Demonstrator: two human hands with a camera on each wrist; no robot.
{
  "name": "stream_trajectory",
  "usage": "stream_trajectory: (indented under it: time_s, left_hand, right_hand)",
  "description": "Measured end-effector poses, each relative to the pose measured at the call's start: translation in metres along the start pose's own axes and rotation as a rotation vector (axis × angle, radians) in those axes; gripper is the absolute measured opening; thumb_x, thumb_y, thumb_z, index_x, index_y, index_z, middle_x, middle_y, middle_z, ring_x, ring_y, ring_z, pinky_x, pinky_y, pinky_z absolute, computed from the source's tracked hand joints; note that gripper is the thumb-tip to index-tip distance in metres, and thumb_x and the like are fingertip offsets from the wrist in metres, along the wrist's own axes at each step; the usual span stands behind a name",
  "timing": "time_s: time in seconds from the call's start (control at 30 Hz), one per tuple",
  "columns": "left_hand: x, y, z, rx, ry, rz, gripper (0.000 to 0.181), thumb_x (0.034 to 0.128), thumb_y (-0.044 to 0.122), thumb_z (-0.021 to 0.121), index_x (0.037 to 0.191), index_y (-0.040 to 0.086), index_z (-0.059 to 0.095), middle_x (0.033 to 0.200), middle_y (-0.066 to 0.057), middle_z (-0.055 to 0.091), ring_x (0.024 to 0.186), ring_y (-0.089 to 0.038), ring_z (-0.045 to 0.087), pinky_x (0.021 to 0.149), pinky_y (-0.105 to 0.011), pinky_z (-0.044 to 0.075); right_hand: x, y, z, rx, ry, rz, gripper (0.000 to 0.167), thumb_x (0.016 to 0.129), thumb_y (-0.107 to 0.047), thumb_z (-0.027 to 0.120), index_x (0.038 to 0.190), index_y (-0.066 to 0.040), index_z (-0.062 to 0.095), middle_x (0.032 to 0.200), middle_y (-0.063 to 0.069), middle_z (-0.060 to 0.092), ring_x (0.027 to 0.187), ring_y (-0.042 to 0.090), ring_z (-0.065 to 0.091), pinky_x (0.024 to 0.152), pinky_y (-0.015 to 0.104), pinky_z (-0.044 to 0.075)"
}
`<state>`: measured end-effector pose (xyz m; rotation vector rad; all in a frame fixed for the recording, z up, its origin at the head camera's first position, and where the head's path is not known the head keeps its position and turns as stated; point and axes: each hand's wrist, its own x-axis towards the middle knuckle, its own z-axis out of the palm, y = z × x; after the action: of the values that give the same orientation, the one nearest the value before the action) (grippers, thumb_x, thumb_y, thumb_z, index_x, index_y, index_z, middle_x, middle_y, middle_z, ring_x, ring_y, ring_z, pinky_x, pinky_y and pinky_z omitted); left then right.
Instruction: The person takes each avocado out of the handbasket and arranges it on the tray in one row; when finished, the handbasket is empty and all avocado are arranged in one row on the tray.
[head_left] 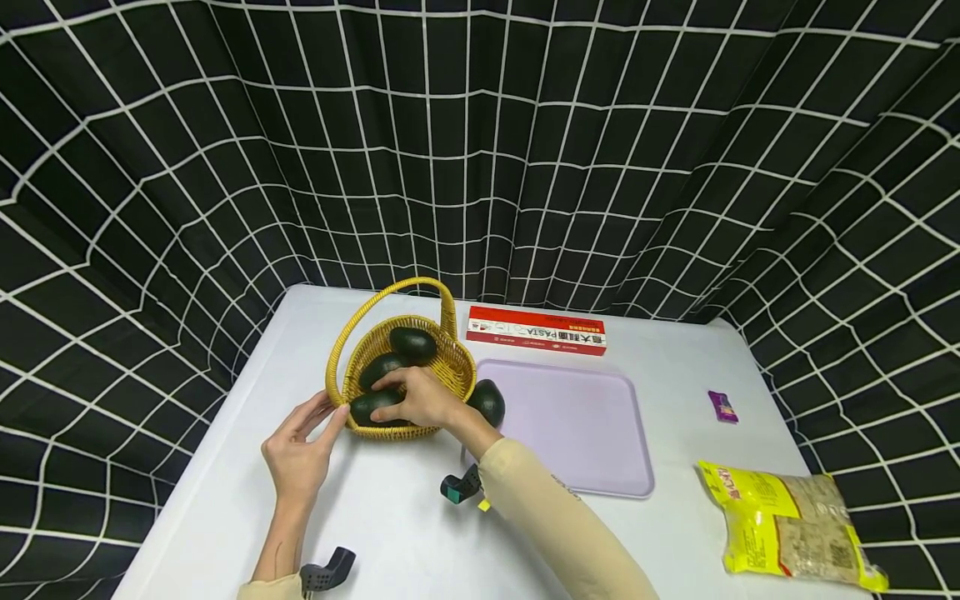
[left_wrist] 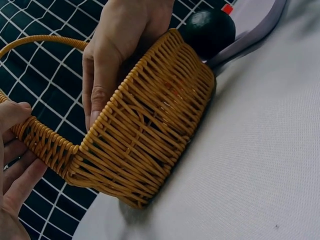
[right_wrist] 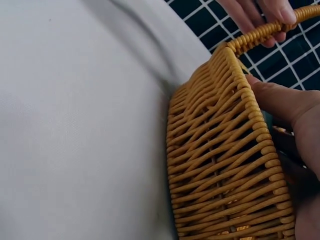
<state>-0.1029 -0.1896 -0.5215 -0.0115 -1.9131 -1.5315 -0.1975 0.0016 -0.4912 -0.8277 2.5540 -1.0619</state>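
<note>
A yellow wicker basket [head_left: 453, 367] with a tall handle stands at the left of the table and holds three dark green avocados. My right hand [head_left: 426, 397] reaches over its rim and grips the nearest avocado [head_left: 366, 408]; the wrist views hide most of that grasp behind the woven wall. Two more avocados lie behind it, one in the middle [head_left: 381, 368] and one at the back [head_left: 413, 343]. At the basket's left side, my left hand [head_left: 298, 454] pinches the foot of the handle [left_wrist: 47, 140] between thumb and fingers. Another avocado [head_left: 489, 402] rests at the tray's left edge.
Right of the basket lies a pale purple tray [head_left: 577, 433]. Behind it is a red and white pasta box [head_left: 536, 330]. A small purple packet [head_left: 723, 407] and a yellow bag [head_left: 787, 529] lie at the right. A dark gridded curtain [head_left: 480, 150] surrounds the table.
</note>
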Motion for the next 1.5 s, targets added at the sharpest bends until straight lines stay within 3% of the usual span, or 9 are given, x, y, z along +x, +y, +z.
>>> stream_trajectory:
  time_s: [0.33,0.53,0.8,1.03,1.27,1.5]
  left_hand:
    - [-0.002,0.000,0.000,0.004,-0.002,0.002,0.038,0.0802,-0.009,0.085,0.117,-0.001,0.077,0.110,-0.024,0.077,0.094,0.003,0.075,0.093,-0.017,0.061]
    - [-0.002,0.000,0.000,0.001,-0.003,0.002,0.038,0.0806,-0.009,0.085,0.117,-0.002,0.076,0.111,-0.023,0.077,0.095,0.002,0.075,0.094,-0.017,0.061]
    - [0.000,0.002,0.000,-0.031,0.009,-0.026,0.037,0.0808,-0.009,0.085,0.116,-0.002,0.077,0.111,-0.008,0.079,0.094,-0.002,0.077,0.095,-0.022,0.062]
    - [0.001,0.001,-0.001,0.029,0.002,-0.026,0.039,0.0807,-0.006,0.086,0.118,0.000,0.076,0.113,-0.018,0.078,0.096,0.004,0.074,0.094,-0.016,0.061]
    - [0.000,-0.001,-0.001,0.058,0.001,0.008,0.040,0.0789,-0.010,0.086,0.117,-0.004,0.076,0.111,-0.022,0.077,0.095,0.009,0.072,0.093,-0.014,0.060]
    - [0.001,-0.002,-0.002,0.056,-0.008,0.012,0.039,0.0811,-0.006,0.086,0.118,0.000,0.076,0.112,-0.022,0.077,0.096,0.005,0.074,0.093,-0.016,0.061]
  right_hand:
    - [-0.006,0.000,-0.005,0.084,0.067,-0.002,0.054,0.086,-0.033,0.089,0.134,-0.015,0.071,0.134,0.000,0.072,0.131,0.016,0.061,0.113,0.030,0.053]
    - [-0.014,-0.004,-0.016,0.160,0.130,0.031,0.057,0.085,-0.032,0.089,0.136,-0.015,0.070,0.131,0.002,0.073,0.130,0.018,0.062,0.114,0.039,0.054]
    - [-0.024,0.002,-0.030,0.231,0.218,0.082,0.055,0.084,-0.033,0.090,0.133,-0.016,0.072,0.134,0.003,0.072,0.131,0.020,0.060,0.111,0.041,0.056]
    - [-0.030,0.008,-0.041,0.243,0.264,0.062,0.054,0.084,-0.029,0.091,0.132,-0.011,0.073,0.133,0.007,0.072,0.132,0.024,0.061,0.113,0.045,0.054]
    - [-0.041,0.013,-0.053,0.298,0.305,0.077,0.050,0.083,-0.025,0.091,0.129,-0.013,0.075,0.135,0.009,0.071,0.121,0.022,0.069,0.101,0.037,0.063]
    - [-0.056,0.023,-0.067,0.405,0.369,0.110,0.050,0.082,-0.019,0.092,0.127,-0.007,0.075,0.132,0.008,0.073,0.115,0.026,0.074,0.093,0.032,0.066]
